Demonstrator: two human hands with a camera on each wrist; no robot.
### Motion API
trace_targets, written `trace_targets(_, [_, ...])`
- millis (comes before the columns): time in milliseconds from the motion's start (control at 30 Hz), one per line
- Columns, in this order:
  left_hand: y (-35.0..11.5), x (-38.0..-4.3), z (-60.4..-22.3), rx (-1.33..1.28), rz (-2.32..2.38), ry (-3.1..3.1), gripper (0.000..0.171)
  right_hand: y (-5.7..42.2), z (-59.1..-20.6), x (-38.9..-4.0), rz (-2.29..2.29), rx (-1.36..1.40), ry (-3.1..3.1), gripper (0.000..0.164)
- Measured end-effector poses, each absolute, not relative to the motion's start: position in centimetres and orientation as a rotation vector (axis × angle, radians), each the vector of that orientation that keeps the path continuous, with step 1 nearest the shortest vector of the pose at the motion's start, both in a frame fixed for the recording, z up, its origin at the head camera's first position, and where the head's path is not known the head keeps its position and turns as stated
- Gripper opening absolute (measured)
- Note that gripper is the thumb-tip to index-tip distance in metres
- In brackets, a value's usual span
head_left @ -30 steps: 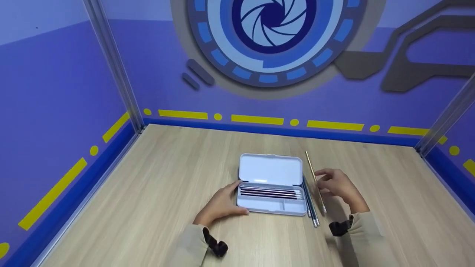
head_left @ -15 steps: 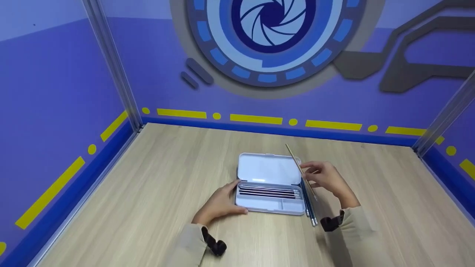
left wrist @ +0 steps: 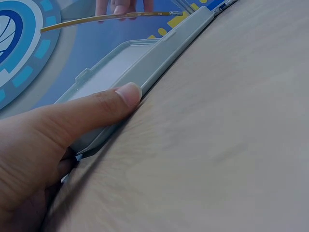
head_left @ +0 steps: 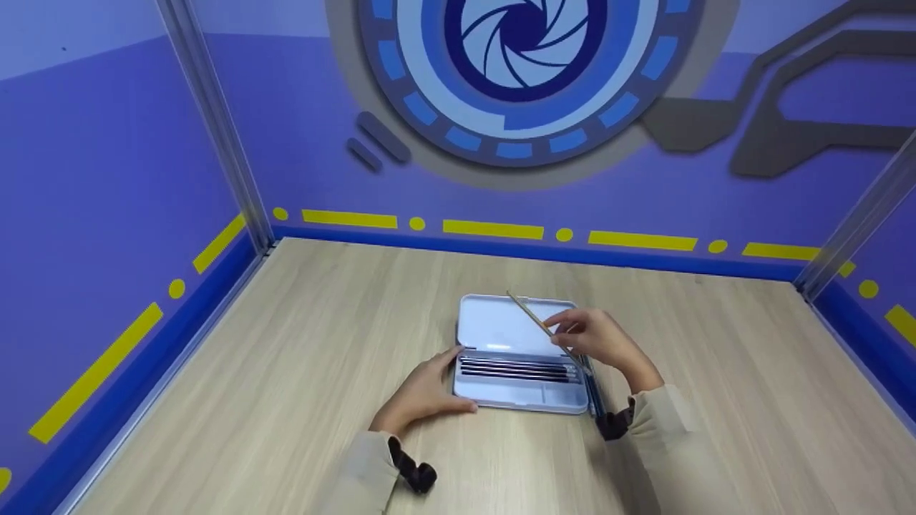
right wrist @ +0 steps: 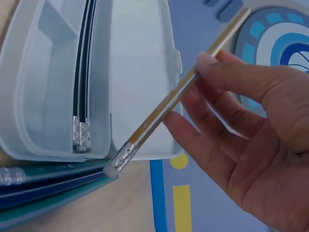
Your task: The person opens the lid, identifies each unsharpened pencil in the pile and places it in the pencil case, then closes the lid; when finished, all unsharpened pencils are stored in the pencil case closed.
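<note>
A pale pencil case (head_left: 501, 395) lies on the table with its lid folded back. Several dark pencils (head_left: 515, 370) with white eraser ends fill its rear compartment. My left hand (head_left: 422, 392) holds the case by its left end, thumb along the front wall and fingers at the back corner. Between thumb and fingertips, my right hand (head_left: 597, 340) pinches a gold pencil (right wrist: 166, 104), tilted over the case and lid. Its eraser end points down toward the right side in the head view. Dark green and blue pencils (right wrist: 53, 191) lie against the case's right end, partly hidden by the right wrist.
The case's front section has a divider (right wrist: 58, 19) making a small compartment. The wooden table (head_left: 343, 315) reaches back to a purple patterned wall (head_left: 300, 129). Black cameras (head_left: 415, 473) are strapped at both wrists.
My right hand has carried the gold pencil leftward, from beside the loose pencils to above the case, tilting it further. My left hand keeps its hold on the case.
</note>
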State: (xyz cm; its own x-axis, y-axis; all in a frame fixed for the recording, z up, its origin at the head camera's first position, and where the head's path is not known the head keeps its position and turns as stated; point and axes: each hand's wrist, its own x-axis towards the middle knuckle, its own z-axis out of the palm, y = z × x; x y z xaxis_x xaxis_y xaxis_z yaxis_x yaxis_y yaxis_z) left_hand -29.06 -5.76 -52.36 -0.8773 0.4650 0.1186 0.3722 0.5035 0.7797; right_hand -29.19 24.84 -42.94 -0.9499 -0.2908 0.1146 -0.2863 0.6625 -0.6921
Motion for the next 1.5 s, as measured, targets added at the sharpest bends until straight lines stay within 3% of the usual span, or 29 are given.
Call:
trace_targets(233, [-5.8, -29.0, -52.5, 0.747, 1.323, 2.644, 0.106, 23.4, -43.1, -29.4, -1.076, -0.704, 2.836, 0.023])
trace_targets(733, [-5.8, -29.0, -52.3, 0.741, 1.306, 2.659, 0.105, 21.1, -44.0, -29.9, -0.775, -0.759, 2.9, 0.022])
trace_targets(1300, [-5.8, -28.9, -52.0, 0.712, 1.321, 2.636, 0.105, 19.1, -44.7, -29.7, -0.594, -0.5, 2.959, 0.021])
trace_targets(1500, [-5.7, -28.9, -52.1, 0.72, 1.324, 2.634, 0.102, 18.8, -44.9, -29.6, -0.566, -0.522, 2.966, 0.021])
